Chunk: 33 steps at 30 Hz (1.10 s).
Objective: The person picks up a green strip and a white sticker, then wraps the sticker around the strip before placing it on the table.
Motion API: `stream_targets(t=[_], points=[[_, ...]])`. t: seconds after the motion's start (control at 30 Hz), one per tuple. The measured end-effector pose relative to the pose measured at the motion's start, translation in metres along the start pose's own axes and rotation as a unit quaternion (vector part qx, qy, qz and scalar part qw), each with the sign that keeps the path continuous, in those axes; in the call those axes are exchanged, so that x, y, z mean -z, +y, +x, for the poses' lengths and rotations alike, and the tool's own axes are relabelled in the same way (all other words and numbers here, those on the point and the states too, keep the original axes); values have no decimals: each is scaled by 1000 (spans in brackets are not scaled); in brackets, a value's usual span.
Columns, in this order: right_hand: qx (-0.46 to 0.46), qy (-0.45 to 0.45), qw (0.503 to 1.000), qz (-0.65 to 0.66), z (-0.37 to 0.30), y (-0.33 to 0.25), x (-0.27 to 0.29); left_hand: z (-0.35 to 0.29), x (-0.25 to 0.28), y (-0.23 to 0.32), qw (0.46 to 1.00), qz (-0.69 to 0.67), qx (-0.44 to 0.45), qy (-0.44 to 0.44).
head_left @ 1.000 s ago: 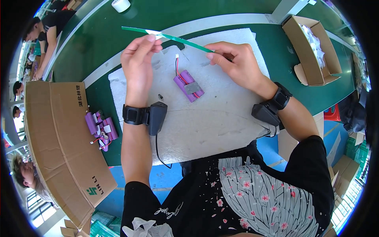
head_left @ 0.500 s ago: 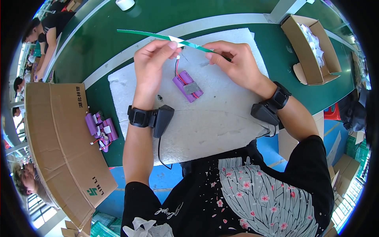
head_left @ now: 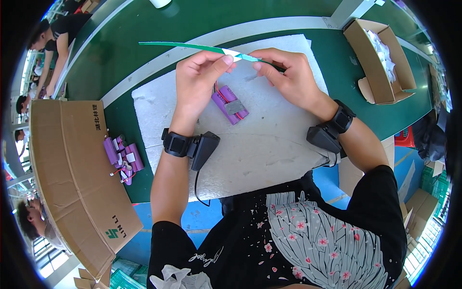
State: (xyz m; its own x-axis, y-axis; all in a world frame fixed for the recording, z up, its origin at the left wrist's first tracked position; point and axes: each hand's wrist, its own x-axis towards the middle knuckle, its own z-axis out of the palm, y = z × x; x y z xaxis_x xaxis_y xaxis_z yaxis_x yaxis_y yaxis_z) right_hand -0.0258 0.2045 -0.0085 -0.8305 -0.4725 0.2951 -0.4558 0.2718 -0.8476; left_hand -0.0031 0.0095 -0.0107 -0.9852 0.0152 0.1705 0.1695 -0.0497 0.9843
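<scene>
A long narrow strip (head_left: 183, 45), green with a white part near its middle, is stretched between my two hands above the far half of the pale mat (head_left: 255, 159). My left hand (head_left: 198, 82) pinches it by the white part, and its loose end sticks out to the left. Thumb and fingers of my right hand (head_left: 291, 79) are closed on the strip's right end. Below the hands, a purple battery pack (head_left: 222, 102) with a grey patch and red wire lies on the mat. My left hand hides the upper end of its wires.
Several purple battery packs (head_left: 124, 156) lie left of the mat, beside a large cardboard box (head_left: 72, 168). An open carton (head_left: 358, 48) with white pieces stands far right on the green table (head_left: 250, 10). A white round object (head_left: 160, 3) sits at the top edge. Other people work at far left.
My left hand has slid to the right along the strip, closer to my right hand. The right hand has barely moved. The battery pack stays in place.
</scene>
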Motion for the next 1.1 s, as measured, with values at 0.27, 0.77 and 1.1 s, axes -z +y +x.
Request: stream_targets(t=[0.27,0.77,1.1], points=[[-16,-14,999,27,-1,1,-1,-2,-6,-1,1000,22,-6,-18],[10,-48,998,38,-1,1,0,-2,-5,0,1000,3,2,-16],[4,-44,999,31,-1,0,0,-2,-6,0,1000,7,-3,-18]])
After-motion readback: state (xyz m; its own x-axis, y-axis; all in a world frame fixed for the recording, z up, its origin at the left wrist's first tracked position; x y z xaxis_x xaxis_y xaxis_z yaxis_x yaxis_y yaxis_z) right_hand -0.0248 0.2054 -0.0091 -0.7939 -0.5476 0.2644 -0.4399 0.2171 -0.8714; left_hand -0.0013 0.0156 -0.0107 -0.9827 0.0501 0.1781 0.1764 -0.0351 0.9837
